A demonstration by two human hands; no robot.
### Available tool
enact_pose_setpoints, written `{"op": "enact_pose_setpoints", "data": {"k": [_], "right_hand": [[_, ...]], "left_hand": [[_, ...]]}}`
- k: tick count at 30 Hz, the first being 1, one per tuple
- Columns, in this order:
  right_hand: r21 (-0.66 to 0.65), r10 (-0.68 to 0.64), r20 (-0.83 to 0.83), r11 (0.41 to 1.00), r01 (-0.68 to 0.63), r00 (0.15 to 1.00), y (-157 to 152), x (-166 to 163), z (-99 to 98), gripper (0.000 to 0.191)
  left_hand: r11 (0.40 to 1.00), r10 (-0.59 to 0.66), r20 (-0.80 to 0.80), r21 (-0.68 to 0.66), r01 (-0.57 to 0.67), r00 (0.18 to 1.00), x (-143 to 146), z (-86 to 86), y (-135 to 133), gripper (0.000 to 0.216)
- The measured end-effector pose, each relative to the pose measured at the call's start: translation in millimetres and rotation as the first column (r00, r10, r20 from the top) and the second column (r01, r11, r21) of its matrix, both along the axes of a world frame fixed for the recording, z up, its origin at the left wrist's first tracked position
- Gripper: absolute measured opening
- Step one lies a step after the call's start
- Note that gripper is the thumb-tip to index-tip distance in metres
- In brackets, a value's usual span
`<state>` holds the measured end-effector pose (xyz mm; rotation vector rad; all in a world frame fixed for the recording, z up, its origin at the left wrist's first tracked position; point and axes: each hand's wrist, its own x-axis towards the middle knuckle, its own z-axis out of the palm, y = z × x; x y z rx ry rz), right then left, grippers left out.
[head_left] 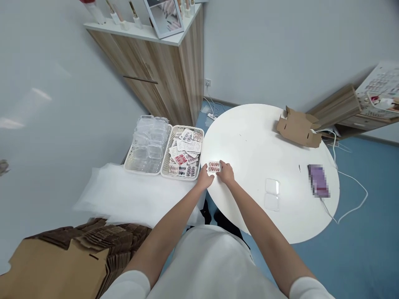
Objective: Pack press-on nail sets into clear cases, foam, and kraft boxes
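A small card of red press-on nails (214,166) lies at the left edge of the round white table (249,141). My left hand (205,178) pinches its left end and my right hand (225,172) grips its right end, fingers curled on it. Just left of my hands a white basket (182,177) holds several nail cards and paper slips. Beside it a second basket (141,169) is stacked with clear plastic cases.
An open clear plastic case (272,193) lies on the table to the right. A phone (318,180) with a white cable sits further right. A folded cardboard box (298,128) rests at the far edge. Flat cardboard (68,257) is piled at lower left; white foam sheets (131,195) lie under the baskets.
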<state>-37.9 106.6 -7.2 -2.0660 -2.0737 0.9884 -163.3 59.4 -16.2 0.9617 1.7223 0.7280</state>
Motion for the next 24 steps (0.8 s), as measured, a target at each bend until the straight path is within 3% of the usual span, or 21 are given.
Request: {"op": "enact_pose_setpoints", "data": {"k": [9, 14, 19, 24], "right_hand": [[0.033, -0.037, 0.029, 0.999, 0.036, 0.999, 1.3, -5.0, 1.1, 0.054], [0.105, -0.074, -0.139, 0.991, 0.089, 0.987, -10.3, -2.9, -0.2, 0.051], [0.075, -0.077, -0.366, 0.991, 0.112, 0.927, -32.6, 14.1, 4.0, 0.058], [0.106, -0.036, -0.391, 0.991, 0.084, 0.92, -60.3, 48.4, 16.5, 0.06]], "left_hand": [[0.993, 0.109, 0.137, -0.052, -0.102, 0.985, 1.5, 9.7, 3.1, 0.075], [0.986, 0.161, 0.207, -0.074, -0.148, 0.965, 2.3, 15.7, 2.4, 0.072], [0.992, 0.112, 0.21, 0.038, -0.122, 0.971, 8.6, 14.6, -7.5, 0.069], [0.989, -0.038, 0.168, 0.145, 0.013, 0.985, 21.0, 20.1, -28.0, 0.066]]}}
